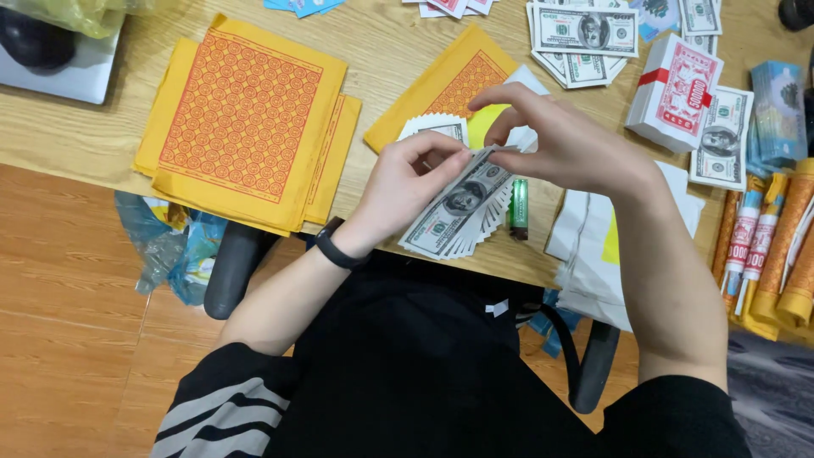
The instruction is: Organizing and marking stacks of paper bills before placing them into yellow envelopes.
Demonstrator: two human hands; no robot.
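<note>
Wooden desk (381, 51): both hands' fingers closed on fanned banknote stack (462, 212); red-white banded bundle (676, 92) far right.

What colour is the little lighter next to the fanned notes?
Green, with a silver top: the lighter lies on the wooden table, clearest in the head view.

In the upper left of the frame we see big yellow papers (242, 119) with orange patterns on the wooden table (76, 127). A small green lighter (519, 208) lies near the middle. At the right edge we see orange paper rolls (784, 246) and a red and white bundle (676, 92).
</note>
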